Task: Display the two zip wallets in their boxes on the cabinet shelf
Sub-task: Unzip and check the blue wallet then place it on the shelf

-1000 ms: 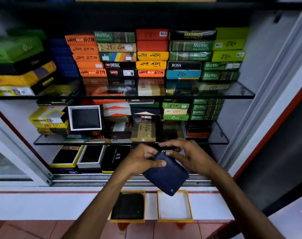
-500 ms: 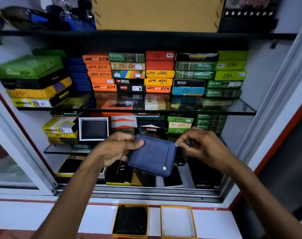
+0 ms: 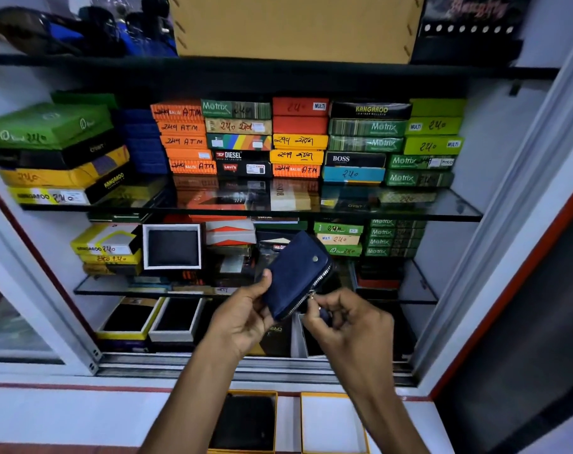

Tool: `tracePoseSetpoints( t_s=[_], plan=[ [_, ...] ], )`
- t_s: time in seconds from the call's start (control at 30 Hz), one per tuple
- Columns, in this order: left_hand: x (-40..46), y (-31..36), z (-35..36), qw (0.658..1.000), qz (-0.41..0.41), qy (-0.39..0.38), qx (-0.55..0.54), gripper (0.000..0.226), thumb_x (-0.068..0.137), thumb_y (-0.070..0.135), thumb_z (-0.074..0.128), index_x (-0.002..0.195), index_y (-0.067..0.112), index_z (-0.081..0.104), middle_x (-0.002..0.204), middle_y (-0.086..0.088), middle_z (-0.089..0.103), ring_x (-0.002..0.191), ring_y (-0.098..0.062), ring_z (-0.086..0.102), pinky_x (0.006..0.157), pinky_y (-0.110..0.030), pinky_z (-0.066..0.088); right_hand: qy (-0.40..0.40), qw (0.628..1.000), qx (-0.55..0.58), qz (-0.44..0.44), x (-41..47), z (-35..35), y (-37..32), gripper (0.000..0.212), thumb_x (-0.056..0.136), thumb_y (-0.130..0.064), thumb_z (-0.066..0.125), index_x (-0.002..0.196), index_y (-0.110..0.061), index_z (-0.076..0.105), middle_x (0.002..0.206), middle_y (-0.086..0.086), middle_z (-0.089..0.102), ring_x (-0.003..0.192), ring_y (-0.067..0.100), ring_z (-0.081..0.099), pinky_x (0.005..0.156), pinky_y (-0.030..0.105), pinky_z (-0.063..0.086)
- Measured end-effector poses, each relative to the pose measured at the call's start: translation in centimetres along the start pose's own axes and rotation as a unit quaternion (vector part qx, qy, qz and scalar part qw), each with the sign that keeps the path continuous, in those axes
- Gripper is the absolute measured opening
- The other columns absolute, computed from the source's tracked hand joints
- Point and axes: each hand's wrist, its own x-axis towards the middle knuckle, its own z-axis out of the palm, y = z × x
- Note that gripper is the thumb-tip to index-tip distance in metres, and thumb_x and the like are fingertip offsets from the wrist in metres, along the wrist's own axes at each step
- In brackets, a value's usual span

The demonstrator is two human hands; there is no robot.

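Left hand [image 3: 242,317] grips blue zip wallet [image 3: 296,273]; right hand [image 3: 347,317] pinches its zipper pull. At 6 o'clock: black wallet in left box [image 3: 272,421], right box [image 3: 331,424] empty.

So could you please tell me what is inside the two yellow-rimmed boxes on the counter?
The left box holds a black wallet. The right box shows only its white lining, though the right forearm covers one corner.

Above the grip, box labels read: "KANGAROO" on black box [image 3: 370,110], "BOSS" box [image 3: 355,159], "DIESEL" box [image 3: 239,155], "Motrix" green box [image 3: 235,109], "249 ATM" orange box [image 3: 181,127].
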Motion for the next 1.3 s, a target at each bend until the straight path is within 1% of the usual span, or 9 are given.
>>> tracePoseSetpoints(
  t_s=[0.13,0.17,0.27,0.33,0.47,0.6,0.9,1.1,1.3],
  plan=[
    [-0.1,-0.5,0.8,0.999,0.001,0.021,-0.029,0.043,0.089,0.017,0.060,0.125,-0.006,0.054,0.120,-0.024,0.065,0.114,-0.036,0.063,0.064,-0.046,0.059,-0.038,0.997,0.056,0.031,-1.7,1.4,-0.6,0.005,0.072,-0.023,0.078,0.073,-0.023,0.073,0.049,-0.018,0.055,0.043,0.002,0.046,0.047,0.011,0.036],
    [-0.2,-0.4,0.9,0.999,0.005,0.021,-0.036,0.044,0.090,0.016,0.060,0.127,-0.006,0.052,0.124,-0.025,0.062,0.114,-0.036,0.063,0.064,-0.047,0.059,-0.039,0.997,0.060,0.038,-1.9,1.5,-0.5,0.007,0.072,-0.027,0.079,0.076,-0.024,0.074,0.050,-0.018,0.055,0.043,0.002,0.045,0.047,0.010,0.036],
    [-0.8,-0.3,1.0,0.998,0.015,0.013,-0.061,0.029,0.090,0.014,0.060,0.112,-0.005,0.059,0.104,-0.022,0.067,0.071,-0.025,0.075,0.053,-0.040,0.062,-0.035,0.998,0.036,0.032,-1.7,1.4,-0.2,0.015,0.072,-0.036,0.075,0.083,-0.027,0.076,0.053,-0.020,0.054,0.048,0.004,0.048,0.051,0.012,0.039],
    [-1.0,-0.4,1.0,0.997,0.016,0.011,-0.071,0.018,0.089,0.012,0.061,0.099,-0.003,0.061,0.093,-0.020,0.070,0.061,-0.022,0.074,0.052,-0.038,0.062,-0.032,0.999,0.012,0.018,-1.4,1.3,0.0,0.012,0.073,-0.029,0.076,0.085,-0.028,0.076,0.061,-0.024,0.054,0.053,0.003,0.050,0.056,0.014,0.042],
    [-1.1,-1.1,1.1,0.998,0.017,0.011,-0.062,0.011,0.085,0.005,0.064,0.095,0.001,0.062,0.077,-0.018,0.075,0.063,-0.022,0.074,0.063,-0.039,0.061,-0.016,1.000,0.003,-0.001,-1.3,1.2,0.3,0.013,0.077,-0.017,0.077,0.087,-0.025,0.075,0.074,-0.027,0.058,0.062,-0.004,0.052,0.062,0.010,0.042],
    [-0.7,-1.7,0.9,0.997,0.041,0.006,-0.061,0.017,0.086,0.007,0.061,0.103,0.002,0.060,0.102,-0.020,0.070,0.073,-0.022,0.074,0.068,-0.039,0.061,-0.008,0.999,-0.016,-0.027,-0.8,0.8,0.9,0.009,0.084,-0.018,0.073,0.092,-0.024,0.073,0.084,-0.015,0.064,0.072,-0.004,0.050,0.068,0.005,0.039],
    [-1.5,-0.5,-0.4,0.992,0.080,-0.065,0.075,0.020,0.090,0.003,0.054,0.104,0.009,0.067,0.107,-0.009,0.074,0.085,-0.018,0.074,0.074,-0.036,0.060,0.005,0.998,-0.053,-0.030,2.7,-2.6,2.8,0.009,0.093,-0.018,0.059,0.095,-0.026,0.063,0.093,-0.010,0.062,0.088,0.017,0.058,0.075,0.040,0.051],
    [-2.1,2.7,-2.0,0.952,0.041,-0.186,0.238,0.047,0.080,0.004,0.064,0.126,0.002,0.058,0.128,-0.019,0.063,0.113,-0.025,0.063,0.092,-0.036,0.056,-0.146,0.988,0.002,-0.054,5.8,-4.4,3.6,0.009,0.089,-0.024,0.060,0.088,-0.032,0.063,0.093,-0.020,0.063,0.094,0.007,0.057,0.078,0.027,0.046],
    [-2.0,4.1,-0.5,0.913,-0.027,-0.256,0.316,0.046,0.082,0.004,0.061,0.128,0.001,0.057,0.125,-0.019,0.063,0.113,-0.024,0.061,0.095,-0.031,0.053,-0.309,0.940,0.053,-0.137,10.3,-3.5,2.5,0.007,0.091,-0.018,0.063,0.091,-0.017,0.070,0.091,-0.013,0.065,0.094,0.009,0.061,0.083,0.019,0.044]
  ],
)
